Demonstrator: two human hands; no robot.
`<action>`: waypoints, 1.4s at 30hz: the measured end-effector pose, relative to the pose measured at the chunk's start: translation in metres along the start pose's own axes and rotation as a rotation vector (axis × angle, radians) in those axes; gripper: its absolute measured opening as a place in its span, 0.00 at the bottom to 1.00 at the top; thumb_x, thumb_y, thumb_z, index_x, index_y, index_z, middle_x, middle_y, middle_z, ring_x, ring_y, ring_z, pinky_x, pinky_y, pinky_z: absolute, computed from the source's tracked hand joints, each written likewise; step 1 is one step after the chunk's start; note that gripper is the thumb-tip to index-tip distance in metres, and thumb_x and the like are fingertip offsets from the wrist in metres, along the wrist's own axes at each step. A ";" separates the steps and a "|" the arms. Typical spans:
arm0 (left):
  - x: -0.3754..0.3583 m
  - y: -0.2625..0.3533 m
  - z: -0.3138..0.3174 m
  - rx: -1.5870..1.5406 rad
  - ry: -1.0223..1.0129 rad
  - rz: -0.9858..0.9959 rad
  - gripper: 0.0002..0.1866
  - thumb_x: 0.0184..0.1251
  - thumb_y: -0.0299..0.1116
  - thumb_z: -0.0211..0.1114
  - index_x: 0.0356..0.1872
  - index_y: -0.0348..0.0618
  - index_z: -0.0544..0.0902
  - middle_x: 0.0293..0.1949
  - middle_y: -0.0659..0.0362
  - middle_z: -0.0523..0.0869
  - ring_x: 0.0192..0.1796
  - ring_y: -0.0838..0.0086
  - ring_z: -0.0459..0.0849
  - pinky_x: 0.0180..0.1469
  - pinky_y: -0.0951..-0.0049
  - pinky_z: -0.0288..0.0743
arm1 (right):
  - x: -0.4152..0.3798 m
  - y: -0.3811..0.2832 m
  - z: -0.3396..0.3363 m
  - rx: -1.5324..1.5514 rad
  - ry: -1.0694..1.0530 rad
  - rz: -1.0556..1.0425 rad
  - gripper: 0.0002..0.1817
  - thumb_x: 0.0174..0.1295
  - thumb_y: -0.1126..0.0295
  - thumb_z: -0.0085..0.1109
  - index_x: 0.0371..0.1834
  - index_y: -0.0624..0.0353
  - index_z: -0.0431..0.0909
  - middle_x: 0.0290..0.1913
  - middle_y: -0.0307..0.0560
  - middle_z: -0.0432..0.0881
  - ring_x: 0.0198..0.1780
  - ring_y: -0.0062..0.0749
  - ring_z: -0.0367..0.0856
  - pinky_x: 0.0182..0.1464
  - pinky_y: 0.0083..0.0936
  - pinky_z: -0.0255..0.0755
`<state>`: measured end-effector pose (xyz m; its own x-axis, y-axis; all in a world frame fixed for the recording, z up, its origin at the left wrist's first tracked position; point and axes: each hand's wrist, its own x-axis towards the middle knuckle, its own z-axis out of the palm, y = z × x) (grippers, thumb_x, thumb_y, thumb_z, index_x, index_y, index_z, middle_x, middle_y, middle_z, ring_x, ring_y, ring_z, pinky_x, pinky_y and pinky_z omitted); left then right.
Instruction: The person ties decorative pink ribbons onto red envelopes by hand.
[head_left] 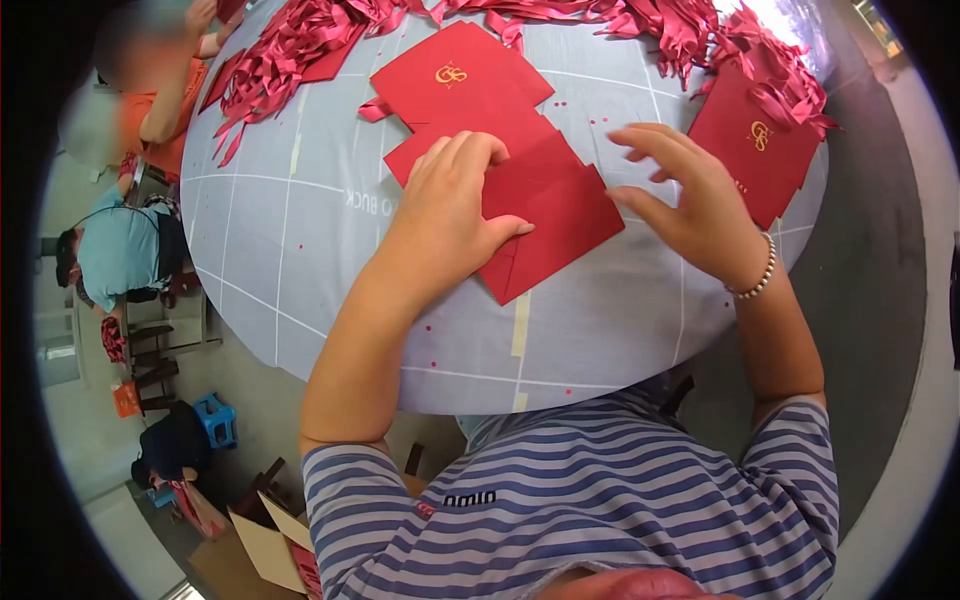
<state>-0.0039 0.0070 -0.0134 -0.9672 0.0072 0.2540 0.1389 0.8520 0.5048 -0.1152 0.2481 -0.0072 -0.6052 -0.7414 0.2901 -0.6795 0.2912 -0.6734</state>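
Note:
A flat red paper gift bag with a gold monogram on its upper panel lies in front of me, its folded flaps and crease lines showing. My left hand rests on its left side, fingers bent and thumb spread across the lower panel. To the right of the bag, my right hand is open with fingers apart, thumb tip right at the bag's right corner. A short red ribbon sticks out at the left edge of the bag.
More red bags with ribbons lie at the right. A heap of red ribbons covers the far left edge of the grey cloth-covered table. Other people sit at the left, near a blue stool. An open carton stands below.

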 end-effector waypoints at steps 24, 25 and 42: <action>0.006 -0.017 -0.037 -0.212 0.604 0.211 0.23 0.55 0.18 0.75 0.55 0.37 0.86 0.46 0.55 0.83 0.46 0.71 0.82 0.47 0.74 0.78 | 0.065 -0.015 0.038 -0.071 0.161 -0.577 0.08 0.55 0.78 0.68 0.35 0.59 0.79 0.38 0.44 0.82 0.41 0.41 0.80 0.50 0.36 0.75; 0.007 -0.017 -0.038 -0.250 0.644 0.249 0.24 0.54 0.17 0.76 0.56 0.38 0.86 0.44 0.56 0.83 0.44 0.72 0.83 0.47 0.76 0.78 | 0.062 -0.017 0.035 -0.029 0.158 -0.582 0.07 0.54 0.77 0.67 0.35 0.58 0.79 0.37 0.43 0.82 0.40 0.41 0.79 0.49 0.35 0.75; 0.002 0.001 -0.025 -0.329 0.005 0.047 0.17 0.52 0.19 0.76 0.43 0.37 0.82 0.42 0.56 0.84 0.43 0.68 0.83 0.48 0.72 0.78 | -0.014 -0.024 0.028 -0.185 -0.303 -0.249 0.21 0.48 0.73 0.74 0.45 0.57 0.75 0.45 0.46 0.77 0.51 0.44 0.77 0.56 0.38 0.71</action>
<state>-0.0007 -0.0053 0.0078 -0.9571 0.0387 0.2872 0.2452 0.6361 0.7316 -0.0788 0.2348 -0.0143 -0.2834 -0.9385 0.1971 -0.8688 0.1643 -0.4671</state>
